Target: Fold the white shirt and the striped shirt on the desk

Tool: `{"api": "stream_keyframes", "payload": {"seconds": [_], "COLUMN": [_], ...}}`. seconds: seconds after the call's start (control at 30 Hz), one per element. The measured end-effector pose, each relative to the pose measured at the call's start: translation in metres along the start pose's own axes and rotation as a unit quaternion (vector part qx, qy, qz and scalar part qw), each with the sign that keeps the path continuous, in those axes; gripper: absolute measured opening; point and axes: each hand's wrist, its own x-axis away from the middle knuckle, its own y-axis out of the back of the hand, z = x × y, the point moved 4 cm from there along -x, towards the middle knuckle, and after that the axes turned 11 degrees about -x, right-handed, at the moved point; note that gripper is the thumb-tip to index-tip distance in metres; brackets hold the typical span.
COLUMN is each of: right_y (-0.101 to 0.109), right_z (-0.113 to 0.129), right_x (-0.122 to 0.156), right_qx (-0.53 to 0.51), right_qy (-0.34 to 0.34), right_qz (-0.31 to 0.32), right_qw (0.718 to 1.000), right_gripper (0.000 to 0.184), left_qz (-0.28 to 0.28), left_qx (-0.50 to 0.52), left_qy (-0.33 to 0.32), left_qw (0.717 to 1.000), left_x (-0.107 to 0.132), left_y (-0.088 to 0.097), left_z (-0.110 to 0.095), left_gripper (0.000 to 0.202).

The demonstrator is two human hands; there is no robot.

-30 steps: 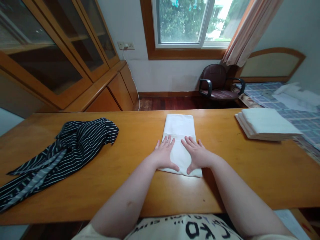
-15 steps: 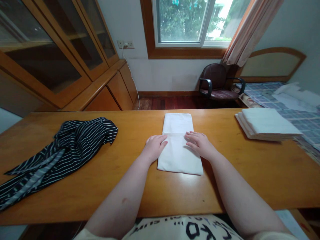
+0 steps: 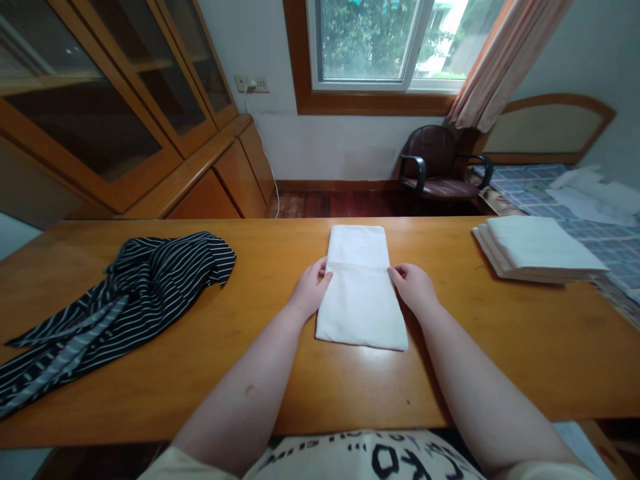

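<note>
A white cloth [image 3: 361,303], folded into a long flat strip, lies lengthwise in front of me on the wooden table [image 3: 240,373]. A crosswise line runs over it a little above its middle. At that line my left hand [image 3: 309,287] pinches the left edge, its thumb on the cloth's border and its fingers curled at the side. Opposite it, my right hand [image 3: 414,287] holds the right edge between thumb and bent fingers. The fingertips under the edges are partly hidden.
A black-and-white striped garment [image 3: 165,287] lies crumpled on the left. At the right edge sits a stack of folded white cloths [image 3: 540,247]. Beyond the table are a brown armchair [image 3: 435,163], a wooden cabinet [image 3: 205,160] and a bed [image 3: 530,190].
Both hands have moved from lying flat on top of the cloth outward to its side edges, where the fingers have closed. The cloth stays in place.
</note>
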Motion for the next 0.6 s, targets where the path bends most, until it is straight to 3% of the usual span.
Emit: {"api": "stream_keyframes", "payload": {"seconds": [0.07,0.13,0.33,0.6], "right_y": [0.0,-0.001,-0.006,-0.012], "right_z": [0.002,0.005,0.005,-0.001], "right_x": [0.0,0.001,-0.001,-0.003], "right_qx": [-0.026,-0.051,-0.032,-0.077], "right_qy": [0.003,0.009,-0.014,0.006], "right_qz": [0.008,-0.002,-0.015,-0.004], "right_qw": [1.0,0.999,0.999,0.997], "right_gripper": [0.034,0.033,0.03,0.037], "left_qz": [0.001,0.015,0.01,0.032], "left_qx": [0.084,0.1,-0.06,-0.035], "left_qy": [0.043,0.062,0.029,0.01], "left_qw": [0.996,0.993,0.998,0.999], "left_x": [-0.002,-0.003,-0.004,-0.009], "left_y": [-0.002,-0.004,-0.002,-0.001], "left_z": [0.006,0.008,0.003,0.009], "left_gripper": [0.05,0.056,0.04,0.041]}}
